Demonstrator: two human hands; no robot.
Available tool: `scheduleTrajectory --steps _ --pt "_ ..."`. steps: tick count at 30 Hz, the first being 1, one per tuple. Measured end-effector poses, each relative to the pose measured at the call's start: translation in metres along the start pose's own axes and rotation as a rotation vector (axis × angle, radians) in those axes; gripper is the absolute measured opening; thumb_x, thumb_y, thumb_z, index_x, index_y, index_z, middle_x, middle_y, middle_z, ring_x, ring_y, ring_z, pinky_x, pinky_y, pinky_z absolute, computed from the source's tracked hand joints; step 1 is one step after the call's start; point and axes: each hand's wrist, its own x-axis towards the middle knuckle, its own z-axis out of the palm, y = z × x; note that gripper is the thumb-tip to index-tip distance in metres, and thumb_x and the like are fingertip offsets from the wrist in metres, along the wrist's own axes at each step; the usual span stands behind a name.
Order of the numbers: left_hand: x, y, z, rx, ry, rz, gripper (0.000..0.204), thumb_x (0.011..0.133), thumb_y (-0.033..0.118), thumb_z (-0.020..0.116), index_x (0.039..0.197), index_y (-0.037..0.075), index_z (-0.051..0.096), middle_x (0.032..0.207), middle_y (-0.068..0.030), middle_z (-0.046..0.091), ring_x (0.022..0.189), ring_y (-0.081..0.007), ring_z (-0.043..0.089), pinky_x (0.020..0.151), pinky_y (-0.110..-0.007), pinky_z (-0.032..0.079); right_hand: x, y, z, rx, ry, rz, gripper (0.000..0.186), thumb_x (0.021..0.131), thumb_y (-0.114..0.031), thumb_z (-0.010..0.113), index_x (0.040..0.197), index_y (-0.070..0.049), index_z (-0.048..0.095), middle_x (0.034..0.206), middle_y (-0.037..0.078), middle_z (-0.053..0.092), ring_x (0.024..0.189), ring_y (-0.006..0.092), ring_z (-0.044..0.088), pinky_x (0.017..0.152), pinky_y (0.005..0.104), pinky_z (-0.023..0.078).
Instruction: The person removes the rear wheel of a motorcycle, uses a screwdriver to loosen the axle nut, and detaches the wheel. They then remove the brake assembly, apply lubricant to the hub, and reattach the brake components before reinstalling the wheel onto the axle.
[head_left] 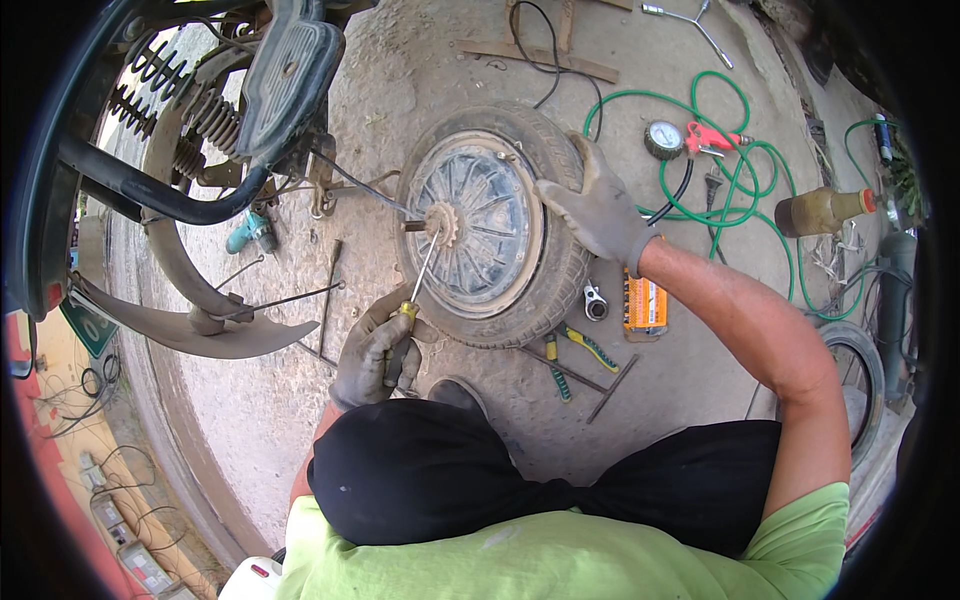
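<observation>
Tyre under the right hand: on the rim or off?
On: the tyre encircles the rim. Can't tell whether its bead is fully seated.

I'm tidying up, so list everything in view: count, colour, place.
wheel: 1, grey-brown, centre
screwdriver: 1, yellow-black, wheel's lower left
vehicle frame: 1, dark, upper left
drill: 1, teal, left of wheel
wood strips: several, brown, top
cables: uncounted, black, scattered
Y-wrench: 1, silver, upper right
hose: uncounted, green, right
gauge: 1, white-faced, upper right
inflator: 1, red, beside gauge
bottle: 1, brown, right
ratchet: 1, silver, near wheel
case: 1, orange, beside ratchet
pliers: probably 1, green-yellow, near wheel
T-bar: 1, dark, lower centre
loose tyre: 1, black, far right
shirt: 1, lime, bottom
trousers: 1, black, bottom
right hand: 1, grey-gloved, on wheel
left hand: 1, grey-gloved, around screwdriver
</observation>
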Motion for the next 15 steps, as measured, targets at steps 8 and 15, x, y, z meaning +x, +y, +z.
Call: scheduleTrajectory --steps 8,15 --pt "0.003 0.005 -0.022 -0.052 -0.017 -0.054 0.054 0.111 0.023 0.066 0.158 -0.001 0.055 0.098 -0.0159 0.077 0.051 -0.0125 0.058 0.041 -0.025 0.04 -0.001 0.0 -0.001 0.008 -0.002 -0.001 0.099 0.099 -0.046 0.078 0.167 0.009 0.032 0.16 0.036 0.053 0.151 0.0432 0.055 0.126 0.0453 0.042" --pt "0.003 -0.01 -0.011 0.224 0.13 0.038 0.052 0.109 0.015 0.07 0.157 0.0 0.056 0.099 -0.0145 0.078 0.05 -0.0111 0.062 0.042 -0.024 0.044 0.0 0.001 0.001 -0.007 0.006 -0.015 0.099 0.099 -0.046 0.078 0.169 0.006 0.03 0.159 0.035 0.054 0.15 0.0436 0.055 0.126 0.0458 0.043"
